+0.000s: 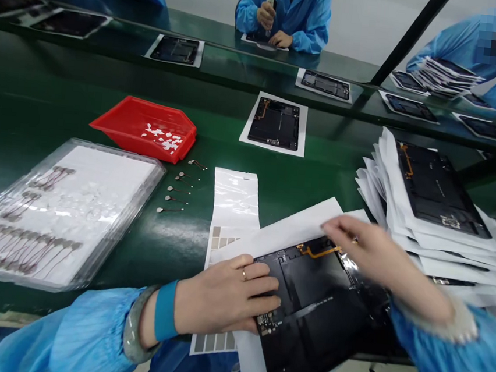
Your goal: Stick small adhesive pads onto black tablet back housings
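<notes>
A black tablet housing (319,310) with an orange flex cable (318,252) lies tilted on a white paper sheet (306,218) at the table's near edge. My left hand (231,292) grips its left edge, fingers on top and the thumb mostly hidden beneath. Over the far right corner, close to the flex cable, is my right hand (362,247), slightly blurred. Its fingers are pinched together; whatever they hold is too small to make out. Partly under the paper is a strip of grey adhesive squares (222,239) on a glossy backing.
To the left, a clear plastic tray (111,196) carries several small wired round parts. Behind it stands a red bin (137,123) with white scraps. Several loose wired parts (175,189) lie beside them. A stack of papered housings (440,193) rises at right. Another housing (276,121) lies ahead; co-workers sit opposite.
</notes>
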A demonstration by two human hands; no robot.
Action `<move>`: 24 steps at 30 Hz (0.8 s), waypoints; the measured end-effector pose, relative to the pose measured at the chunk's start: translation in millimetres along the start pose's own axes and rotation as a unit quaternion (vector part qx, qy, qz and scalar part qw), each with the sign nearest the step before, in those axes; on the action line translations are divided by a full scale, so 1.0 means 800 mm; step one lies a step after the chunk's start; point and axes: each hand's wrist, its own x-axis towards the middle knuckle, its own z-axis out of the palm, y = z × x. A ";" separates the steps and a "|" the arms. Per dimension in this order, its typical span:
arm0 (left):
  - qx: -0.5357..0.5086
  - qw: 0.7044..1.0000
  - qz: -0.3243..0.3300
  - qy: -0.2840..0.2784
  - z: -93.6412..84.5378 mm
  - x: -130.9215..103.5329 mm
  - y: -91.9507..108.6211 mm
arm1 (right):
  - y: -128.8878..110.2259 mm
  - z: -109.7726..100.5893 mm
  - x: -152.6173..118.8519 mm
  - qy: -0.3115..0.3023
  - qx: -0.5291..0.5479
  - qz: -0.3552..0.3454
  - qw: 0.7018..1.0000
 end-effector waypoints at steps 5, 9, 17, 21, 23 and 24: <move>-0.031 0.999 0.004 0.038 0.007 -0.002 -0.003 | 0.024 -0.029 0.158 0.053 -0.104 0.185 0.976; -0.033 0.999 0.006 0.041 0.002 -0.001 -0.003 | 0.026 -0.009 0.248 0.055 -0.082 0.236 0.967; 0.047 0.993 0.006 0.104 0.025 0.000 -0.009 | -0.006 0.015 0.336 0.069 0.025 0.278 0.958; 0.038 0.993 -0.012 0.107 0.035 -0.003 -0.012 | -0.024 0.018 0.353 0.070 0.117 0.282 0.950; 0.028 0.994 -0.001 0.105 0.027 -0.004 -0.012 | -0.035 0.018 0.355 0.076 0.167 0.277 0.943; 0.017 0.994 0.009 0.104 0.021 -0.005 -0.011 | -0.041 0.017 0.353 0.080 0.192 0.273 0.939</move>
